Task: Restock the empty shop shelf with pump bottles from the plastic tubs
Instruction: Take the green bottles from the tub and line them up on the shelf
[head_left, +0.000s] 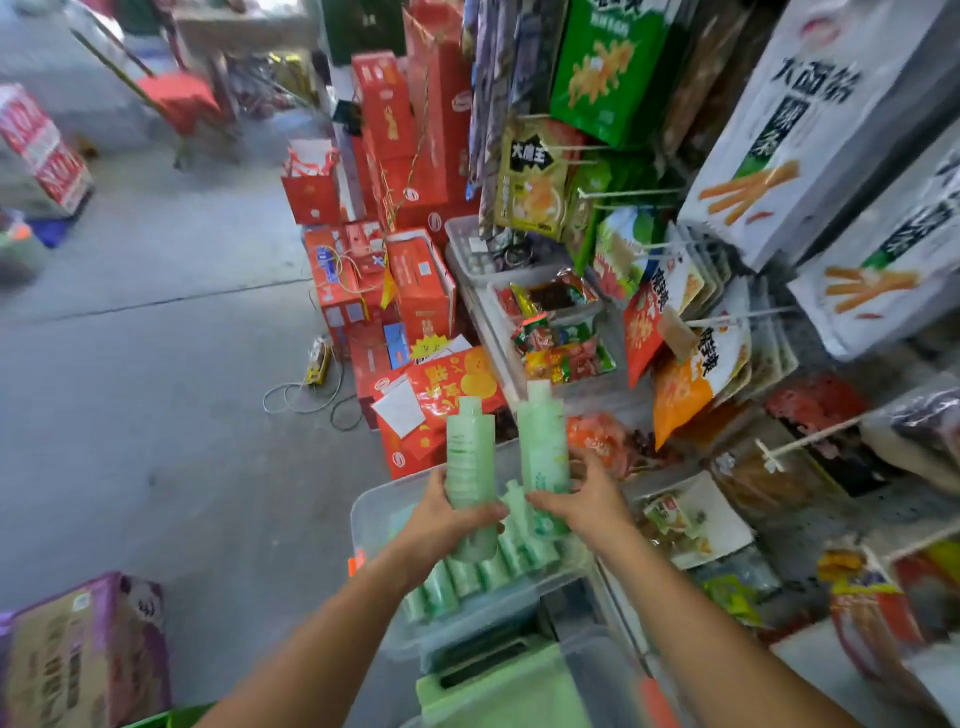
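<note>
Slim translucent-green bottles (470, 457) — clear tub (363, 519)

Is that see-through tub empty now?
Not empty. A row of green bottles lies in the clear tub, below the two held bottles in the left hand and right hand.

Grey concrete floor (156, 415). Red cartons (421, 291) stacked on it along the shelving; red bag (311, 192) stands behind them. Yellow power strip (318, 361) with looped cable (301, 400) lies just left of the cartons. Purple carton (83, 654) near left. Tub (374, 509): base hidden.
</note>
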